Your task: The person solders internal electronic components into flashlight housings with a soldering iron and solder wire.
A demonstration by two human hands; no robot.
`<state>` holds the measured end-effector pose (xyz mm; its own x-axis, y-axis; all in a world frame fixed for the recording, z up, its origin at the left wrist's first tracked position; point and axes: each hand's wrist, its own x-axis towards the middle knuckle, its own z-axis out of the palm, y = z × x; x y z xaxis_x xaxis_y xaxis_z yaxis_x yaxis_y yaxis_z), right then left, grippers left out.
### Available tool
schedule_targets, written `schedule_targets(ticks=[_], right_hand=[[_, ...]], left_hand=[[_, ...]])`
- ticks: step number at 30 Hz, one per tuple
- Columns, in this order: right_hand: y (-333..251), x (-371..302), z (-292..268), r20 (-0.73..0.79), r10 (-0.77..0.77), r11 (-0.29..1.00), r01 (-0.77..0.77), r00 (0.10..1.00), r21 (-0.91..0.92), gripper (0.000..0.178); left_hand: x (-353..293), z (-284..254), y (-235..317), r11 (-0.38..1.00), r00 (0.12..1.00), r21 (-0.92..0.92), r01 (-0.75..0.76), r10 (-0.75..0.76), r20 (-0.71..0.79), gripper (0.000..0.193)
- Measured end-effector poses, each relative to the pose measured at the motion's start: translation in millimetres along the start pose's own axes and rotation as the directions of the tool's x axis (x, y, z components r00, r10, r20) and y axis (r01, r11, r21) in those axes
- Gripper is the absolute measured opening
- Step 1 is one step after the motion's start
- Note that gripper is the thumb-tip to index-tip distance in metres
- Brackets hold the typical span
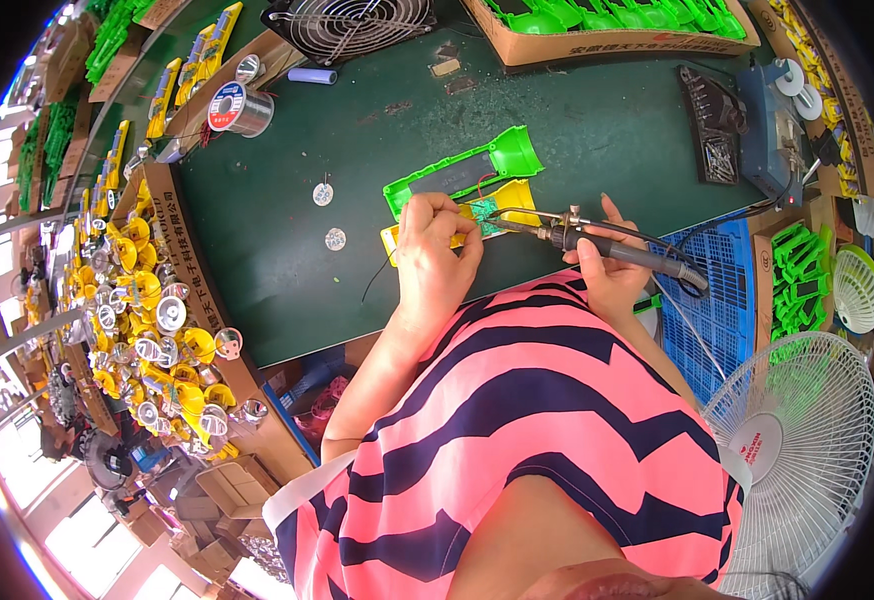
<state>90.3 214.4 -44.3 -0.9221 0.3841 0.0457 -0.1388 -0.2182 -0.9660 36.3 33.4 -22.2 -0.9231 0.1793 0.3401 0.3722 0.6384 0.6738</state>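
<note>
My right hand grips a soldering iron with a thin metal feed tube along it. The iron's tip reaches a small green circuit board in a yellow plastic housing. My left hand rests over the housing's left part, fingers pinched close to the board; what they hold is hidden. A dark wire sticks out beside that hand. Just beyond lies a green plastic housing, and a red wire runs near the board. Two round pale discs lie to the left.
Farther off on the green table are a solder spool, a black fan and a carton of green housings. At right stand a black screw tray, a blue device and a blue crate. Yellow lamp parts fill the left side.
</note>
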Motion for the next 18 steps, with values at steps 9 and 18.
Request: schedule_targets(ticks=[9,18], right_hand=[[5.9,2.9,-6.2,0.128,-0.162,0.981,0.174,0.978,-0.087,0.022],[-11.6,7.6,-10.3,0.061,-0.173,0.981,0.178,0.983,-0.082,0.021]], left_hand=[[2.8,-0.5,-0.4,1.000,1.000,0.015,-0.015,0.015,0.019,0.011],[3.5,-5.4,1.9,1.000,0.997,0.018,0.015,-0.016,0.081,0.010]])
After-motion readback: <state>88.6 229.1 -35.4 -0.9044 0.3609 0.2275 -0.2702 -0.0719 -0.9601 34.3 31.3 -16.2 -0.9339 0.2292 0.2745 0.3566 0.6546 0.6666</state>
